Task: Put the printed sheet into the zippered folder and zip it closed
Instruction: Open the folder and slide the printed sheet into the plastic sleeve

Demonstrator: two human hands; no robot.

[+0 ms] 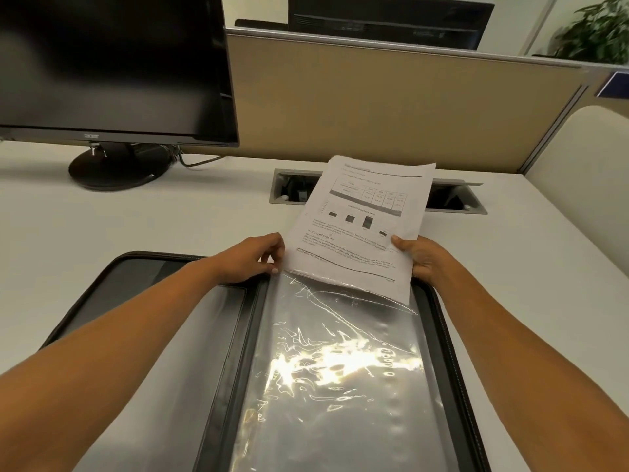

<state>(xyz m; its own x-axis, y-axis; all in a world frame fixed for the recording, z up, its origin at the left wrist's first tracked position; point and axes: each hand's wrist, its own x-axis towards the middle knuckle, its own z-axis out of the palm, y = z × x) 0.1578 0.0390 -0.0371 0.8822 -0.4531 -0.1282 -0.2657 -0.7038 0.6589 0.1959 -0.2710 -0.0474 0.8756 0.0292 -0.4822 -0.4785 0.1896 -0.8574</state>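
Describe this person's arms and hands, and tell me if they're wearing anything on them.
The left forearm and right forearm are bare to the frame edge, with no sleeves showing. The left hand and right hand wear no gloves, and no watch, bracelet or ring is visible. The left hand's fingernails look short and pale.

The white desk (102, 226) in front of me bears the open zippered folder (224, 335), lying flat. Just beyond the folder a grey cable hatch (456, 199) is set into the top. Beyond the folder to the left stands a black monitor (112, 63).
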